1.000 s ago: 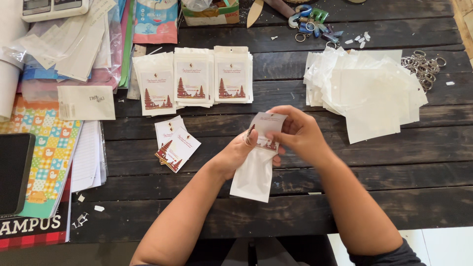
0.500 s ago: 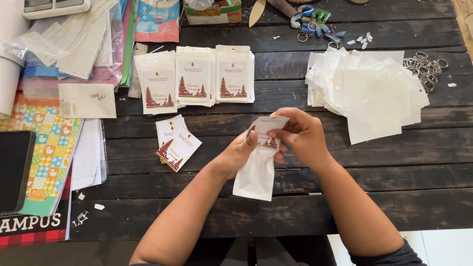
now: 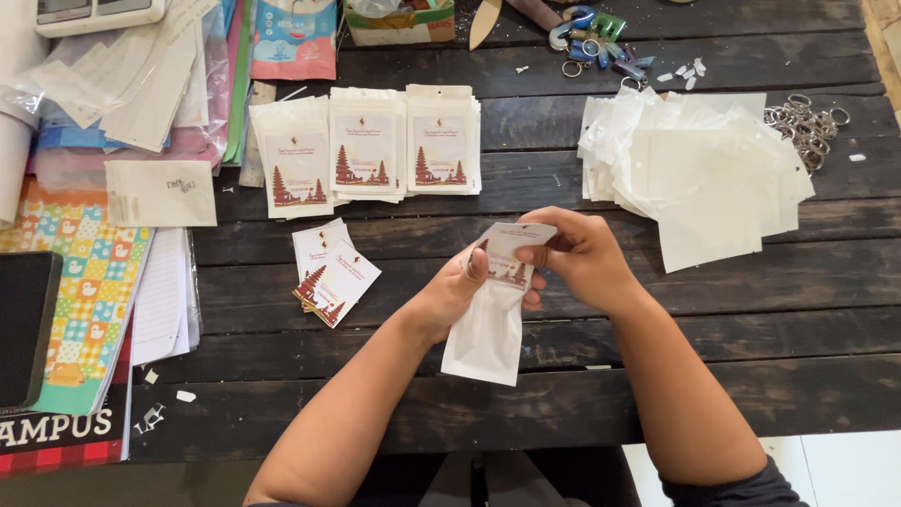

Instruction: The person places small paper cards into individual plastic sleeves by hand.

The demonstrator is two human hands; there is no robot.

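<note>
Here, pouch: a small white plastic pouch [image 3: 485,333], glossy and flat, hangs over the dark desk [image 3: 798,310].
Card: a white printed card [image 3: 508,252] with red temple art sits at its mouth.
Left hand [image 3: 457,293]: fingers pinch the pouch top.
Right hand [image 3: 577,258]: fingers grip the card.

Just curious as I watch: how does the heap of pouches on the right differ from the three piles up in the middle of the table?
The right-hand heap holds plain white pouches with no picture showing; the three middle piles show printed cards with red tree-like shapes. The right-hand heap is fanned out loosely and askew; the middle piles sit squared up side by side. Both are whitish pouches lying flat on the dark wooden table, and neither hand touches them.
</note>
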